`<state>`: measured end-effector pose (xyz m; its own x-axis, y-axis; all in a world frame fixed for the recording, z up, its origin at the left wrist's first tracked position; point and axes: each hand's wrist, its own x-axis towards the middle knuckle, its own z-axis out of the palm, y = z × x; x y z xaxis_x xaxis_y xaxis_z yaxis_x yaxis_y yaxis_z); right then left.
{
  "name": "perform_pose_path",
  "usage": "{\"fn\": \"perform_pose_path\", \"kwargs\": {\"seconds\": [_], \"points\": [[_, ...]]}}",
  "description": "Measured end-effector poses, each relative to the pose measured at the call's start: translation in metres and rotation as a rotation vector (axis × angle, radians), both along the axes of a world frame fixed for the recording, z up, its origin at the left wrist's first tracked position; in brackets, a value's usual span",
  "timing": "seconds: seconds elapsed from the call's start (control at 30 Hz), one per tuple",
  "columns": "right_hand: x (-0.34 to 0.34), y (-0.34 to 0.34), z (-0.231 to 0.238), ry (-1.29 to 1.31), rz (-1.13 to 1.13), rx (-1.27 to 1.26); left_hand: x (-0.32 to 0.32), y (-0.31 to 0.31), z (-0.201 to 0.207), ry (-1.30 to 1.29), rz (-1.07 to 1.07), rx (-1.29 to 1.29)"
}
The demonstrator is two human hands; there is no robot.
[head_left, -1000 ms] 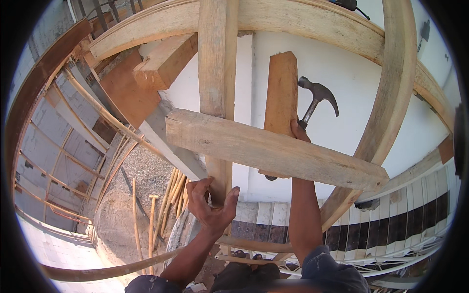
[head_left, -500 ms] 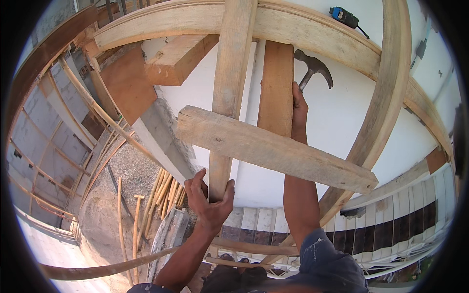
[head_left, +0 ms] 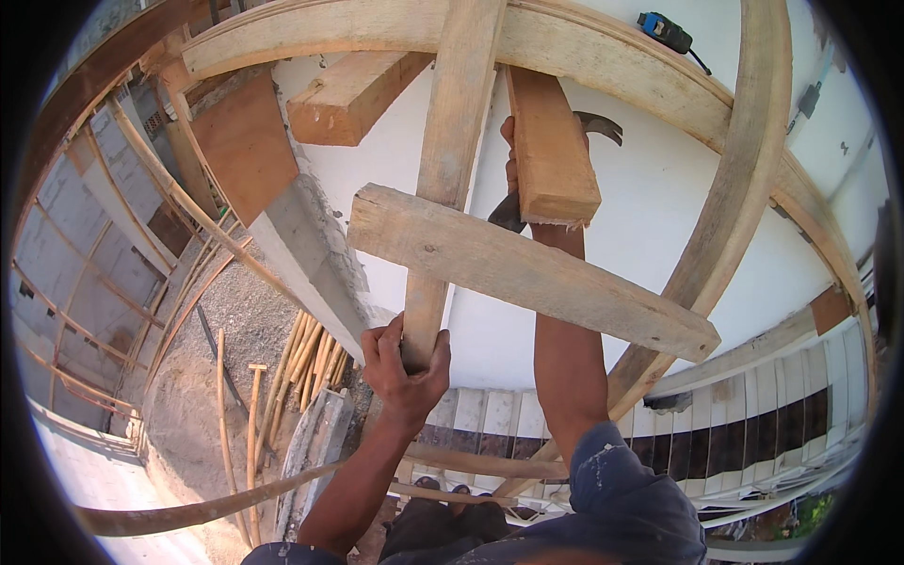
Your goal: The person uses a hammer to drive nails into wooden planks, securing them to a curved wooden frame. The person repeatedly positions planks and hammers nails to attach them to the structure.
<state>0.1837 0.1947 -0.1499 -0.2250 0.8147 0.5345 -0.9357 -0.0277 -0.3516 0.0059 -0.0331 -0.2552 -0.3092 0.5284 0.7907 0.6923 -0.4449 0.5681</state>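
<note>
Left hand (head_left: 405, 377) grips long beam (head_left: 450, 151) low, seemingly to steady it. Right hand (head_left: 511, 160), mostly hidden, clasps reddish block (head_left: 554, 151), likely hammer (head_left: 604, 126) too.

From far away, I am counting two hands (head_left: 405, 375) (head_left: 510, 153), one hammer (head_left: 603, 125), two thick orange-brown wood pieces (head_left: 557, 146) (head_left: 350, 94), one blue-and-black tool (head_left: 667, 32), and one pale plank (head_left: 532, 271) which is crossing two beams (head_left: 459, 118) (head_left: 732, 188).
</note>
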Motion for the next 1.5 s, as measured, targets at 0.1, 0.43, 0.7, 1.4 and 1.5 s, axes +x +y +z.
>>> {"fn": "perform_pose_path", "kwargs": {"seconds": [0.1,0.43,0.7,1.4,1.5], "points": [[-0.011,-0.012,0.024,-0.042,0.056,0.107,0.000,0.000,0.001,0.043,0.020,0.032],[-0.057,-0.067,0.084,-0.197,-0.455,-0.349,0.003,-0.002,0.000,-0.007,-0.006,0.014],[-0.057,-0.062,0.071,-0.196,-0.433,-0.214,0.000,0.002,0.000,0.065,0.041,0.027],[0.022,-0.088,-0.004,-0.281,-0.057,-0.152,-0.003,-0.016,0.104,0.371,-0.270,0.320],[0.028,-0.117,-0.046,-0.225,0.012,-0.315,0.002,-0.017,0.114,0.541,-0.421,0.236]]}}
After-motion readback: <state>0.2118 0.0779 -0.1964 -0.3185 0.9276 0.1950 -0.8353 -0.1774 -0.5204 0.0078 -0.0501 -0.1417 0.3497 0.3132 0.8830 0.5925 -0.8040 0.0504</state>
